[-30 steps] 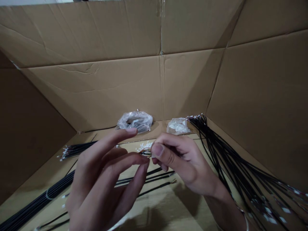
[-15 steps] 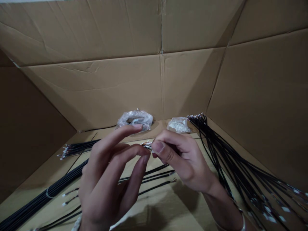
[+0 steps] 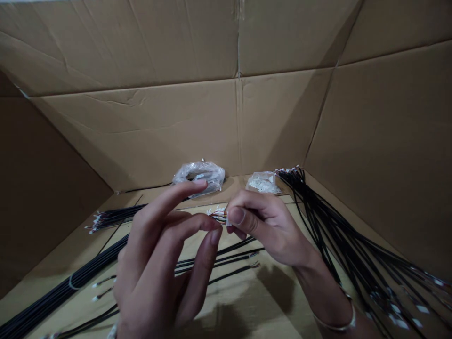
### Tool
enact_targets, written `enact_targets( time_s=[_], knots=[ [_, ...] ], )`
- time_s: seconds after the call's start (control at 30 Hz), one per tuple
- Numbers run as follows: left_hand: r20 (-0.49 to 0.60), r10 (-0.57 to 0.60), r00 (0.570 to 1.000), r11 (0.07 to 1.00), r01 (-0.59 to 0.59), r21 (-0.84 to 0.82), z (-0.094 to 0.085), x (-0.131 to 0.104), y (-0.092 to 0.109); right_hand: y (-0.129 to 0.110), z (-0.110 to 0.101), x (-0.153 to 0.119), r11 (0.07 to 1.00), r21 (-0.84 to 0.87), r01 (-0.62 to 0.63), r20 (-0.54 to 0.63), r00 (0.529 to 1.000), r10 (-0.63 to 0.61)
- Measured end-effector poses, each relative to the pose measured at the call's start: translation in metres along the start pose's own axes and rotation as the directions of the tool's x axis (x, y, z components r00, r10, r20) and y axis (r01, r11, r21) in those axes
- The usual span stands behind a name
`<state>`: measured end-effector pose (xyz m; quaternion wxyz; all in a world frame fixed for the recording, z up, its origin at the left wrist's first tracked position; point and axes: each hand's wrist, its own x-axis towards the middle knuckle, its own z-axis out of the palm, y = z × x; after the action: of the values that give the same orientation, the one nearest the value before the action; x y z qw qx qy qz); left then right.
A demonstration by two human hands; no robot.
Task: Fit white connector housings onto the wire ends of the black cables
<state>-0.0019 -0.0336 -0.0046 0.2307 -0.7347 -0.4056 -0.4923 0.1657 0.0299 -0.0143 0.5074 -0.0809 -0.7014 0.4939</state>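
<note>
Between the thumb and bent forefinger of my right hand (image 3: 268,230) is a small white connector (image 3: 228,218). Thin coloured wires (image 3: 219,217) run from it toward my left hand (image 3: 165,254). My left thumb and a finger pinch at these wires, while another finger stays raised above. Below the hands lie several black cables (image 3: 233,272) with bare wire ends toward the right. Most of the held wires are hidden behind my left fingers.
A clear plastic bag (image 3: 212,172) and a smaller bag of white parts (image 3: 263,182) sit at the back by the cardboard wall (image 3: 158,127). Black cable bundles lie to the left (image 3: 88,263) and right (image 3: 328,230), many ending in white connectors.
My right hand has shifted slightly right, and more of the white connector and coloured wires now shows. The left hand keeps nearly the same pose.
</note>
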Motion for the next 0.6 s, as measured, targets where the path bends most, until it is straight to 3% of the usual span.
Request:
enact_targets(
  time_s=[0.2, 0.6],
  knots=[
    [0.078, -0.061, 0.995, 0.998, 0.058, 0.033, -0.007, -0.001, 0.001, -0.004, 0.004, 0.001, 0.997, -0.058, 0.048, -0.041, 0.998, -0.05],
    [0.051, -0.101, 0.994, 0.995, 0.102, -0.022, -0.003, 0.002, 0.004, -0.007, 0.017, -0.003, 0.986, -0.148, 0.079, -0.135, 0.986, -0.099]
  ],
)
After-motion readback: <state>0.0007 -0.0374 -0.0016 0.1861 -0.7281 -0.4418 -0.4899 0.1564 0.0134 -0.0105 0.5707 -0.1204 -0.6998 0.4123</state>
